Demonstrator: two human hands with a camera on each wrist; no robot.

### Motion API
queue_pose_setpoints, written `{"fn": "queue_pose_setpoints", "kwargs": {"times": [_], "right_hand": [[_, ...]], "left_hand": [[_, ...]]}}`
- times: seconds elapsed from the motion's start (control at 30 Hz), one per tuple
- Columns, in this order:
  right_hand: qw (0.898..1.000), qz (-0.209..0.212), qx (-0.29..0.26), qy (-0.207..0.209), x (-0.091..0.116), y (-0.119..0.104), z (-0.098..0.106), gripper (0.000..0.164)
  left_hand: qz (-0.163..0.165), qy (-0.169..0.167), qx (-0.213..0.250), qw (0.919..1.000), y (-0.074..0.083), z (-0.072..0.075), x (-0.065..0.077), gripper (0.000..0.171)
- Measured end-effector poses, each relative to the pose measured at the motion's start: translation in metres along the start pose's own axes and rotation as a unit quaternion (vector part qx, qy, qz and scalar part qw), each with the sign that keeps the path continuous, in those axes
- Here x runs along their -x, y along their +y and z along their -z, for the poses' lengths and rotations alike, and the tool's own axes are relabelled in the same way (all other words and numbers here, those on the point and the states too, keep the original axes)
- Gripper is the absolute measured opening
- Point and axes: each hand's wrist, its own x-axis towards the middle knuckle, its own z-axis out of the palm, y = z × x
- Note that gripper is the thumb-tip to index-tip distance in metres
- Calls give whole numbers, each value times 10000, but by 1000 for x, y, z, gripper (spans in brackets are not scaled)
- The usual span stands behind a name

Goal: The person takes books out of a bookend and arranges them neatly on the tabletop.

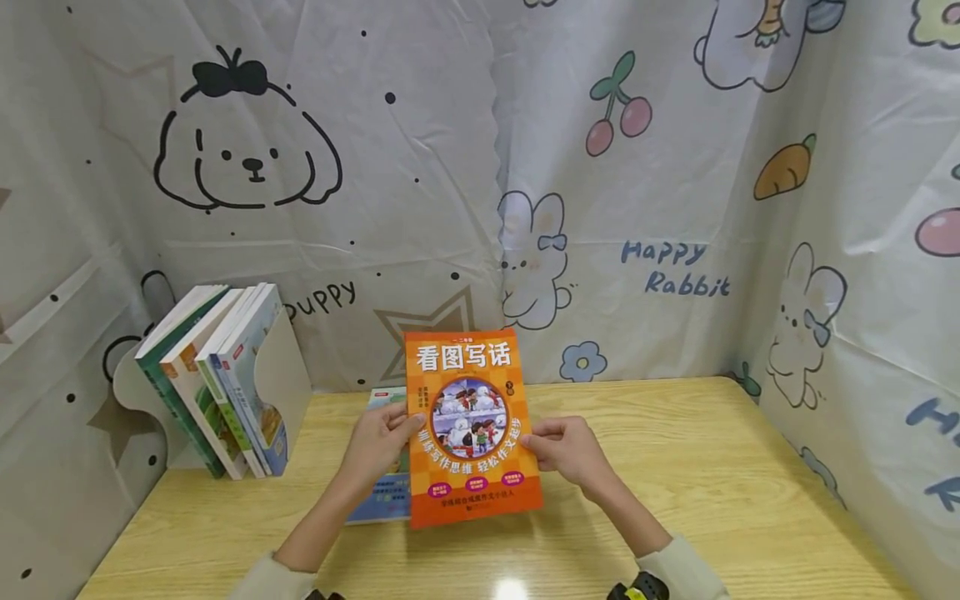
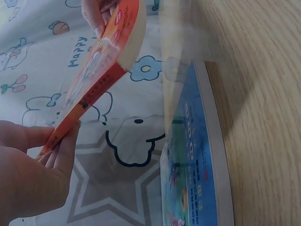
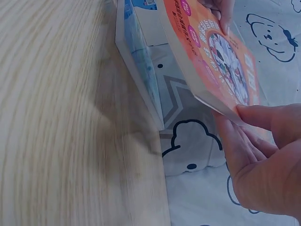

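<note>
An orange book [image 1: 474, 475] with a round picture on its cover is held up above the table, its front facing me. My left hand [image 1: 381, 442] pinches its left edge, the spine side, between thumb and fingers. On the opposite edge, my right hand [image 1: 568, 450] grips the book, thumb on the cover and fingers behind. In the left wrist view the spine of the orange book [image 2: 89, 96] shows, tilted and off the table. Beneath and to the left lies a blue and green book [image 1: 375, 504], partly hidden by the orange one and my left hand.
Several books [image 1: 225, 392] stand upright in a white bookend [image 1: 288, 358] at the table's back left. The wooden table [image 1: 675, 483] ends at a printed curtain [image 1: 420, 167] behind and on both sides.
</note>
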Motion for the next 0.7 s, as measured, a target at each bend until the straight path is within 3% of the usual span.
{"fn": "queue_pose_setpoints", "kwargs": {"times": [0.1,0.2,0.47,0.7], "right_hand": [[9999,-111,-4,52,0,3,3,25],[9998,-173,15,57,0,8,6,25],[9990,-285,326,79,-4,15,12,18],[9980,-375,507,51,-4,19,15,15]], "left_hand": [[-89,-94,-372,9992,-2,-3,-5,20],[-121,-236,-663,9974,-3,-6,-9,32],[179,-436,-872,9951,-4,-14,-20,41],[412,-348,-947,9940,-13,-25,-30,40]]}}
